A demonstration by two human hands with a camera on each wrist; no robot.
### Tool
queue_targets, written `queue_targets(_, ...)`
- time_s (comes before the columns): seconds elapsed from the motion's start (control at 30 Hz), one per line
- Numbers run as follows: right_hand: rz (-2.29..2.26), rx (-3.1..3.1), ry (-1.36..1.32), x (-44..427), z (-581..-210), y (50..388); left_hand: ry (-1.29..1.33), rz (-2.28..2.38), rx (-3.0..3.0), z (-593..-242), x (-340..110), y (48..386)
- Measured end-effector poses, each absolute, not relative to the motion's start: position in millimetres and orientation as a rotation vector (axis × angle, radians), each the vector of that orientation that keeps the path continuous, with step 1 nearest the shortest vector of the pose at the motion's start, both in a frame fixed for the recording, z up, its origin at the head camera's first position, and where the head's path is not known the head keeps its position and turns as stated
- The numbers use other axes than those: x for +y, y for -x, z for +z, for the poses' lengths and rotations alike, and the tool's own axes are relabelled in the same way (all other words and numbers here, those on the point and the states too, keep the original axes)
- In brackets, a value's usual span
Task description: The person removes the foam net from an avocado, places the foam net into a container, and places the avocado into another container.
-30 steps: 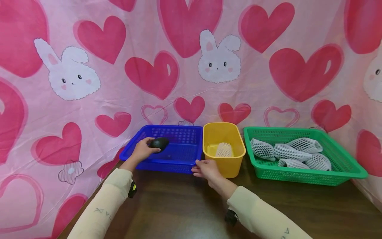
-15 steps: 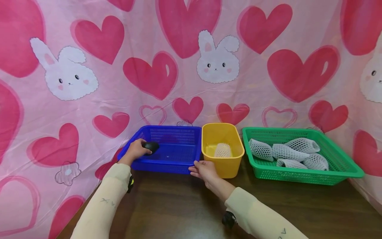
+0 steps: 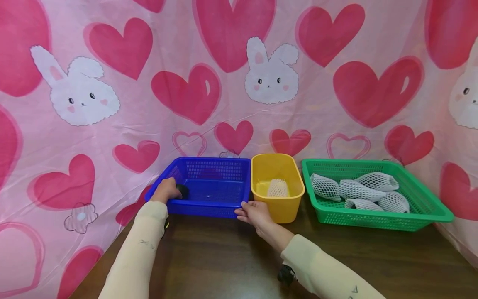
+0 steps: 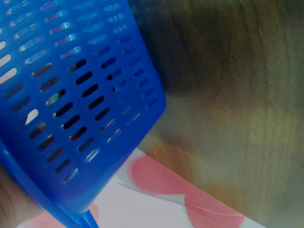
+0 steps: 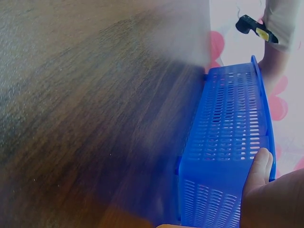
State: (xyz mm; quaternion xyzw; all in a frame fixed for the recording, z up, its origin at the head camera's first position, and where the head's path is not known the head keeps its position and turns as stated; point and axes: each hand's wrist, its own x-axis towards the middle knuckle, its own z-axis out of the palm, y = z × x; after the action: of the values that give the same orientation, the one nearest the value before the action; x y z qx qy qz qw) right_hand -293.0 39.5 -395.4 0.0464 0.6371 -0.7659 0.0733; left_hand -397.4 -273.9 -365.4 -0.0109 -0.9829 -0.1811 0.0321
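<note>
Cream-sleeved, the left hand [image 3: 167, 190] grips a fruit [image 3: 183, 191] inside the blue basket [image 3: 213, 187], left of centre in the head view, the only view showing it. Fingers cover its left end; the visible part is dark and rounded. The right hand [image 3: 256, 212] pinches the basket's corner.

The avocado [image 3: 182, 191] showed blackish green against the solid blue slotted basket [image 3: 209, 210]. The bin [image 3: 281, 209] was yellow, its foam net [image 3: 277, 188] cream; the green basket [image 3: 373, 220] held white meshed foam nets [image 3: 360, 190]. Red hearts and white rabbits patterned the pink backdrop [image 3: 168, 41]; brown grain streaked the surface [image 3: 224, 257].
</note>
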Motion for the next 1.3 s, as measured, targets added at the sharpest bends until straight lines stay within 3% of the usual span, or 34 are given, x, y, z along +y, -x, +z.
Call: queue_targets(1.3,-2.279,1.918,-0.172,39.1,-395.8,292.0,-0.036,-0.355,-3.096,-364.1,-269.6,401.2)
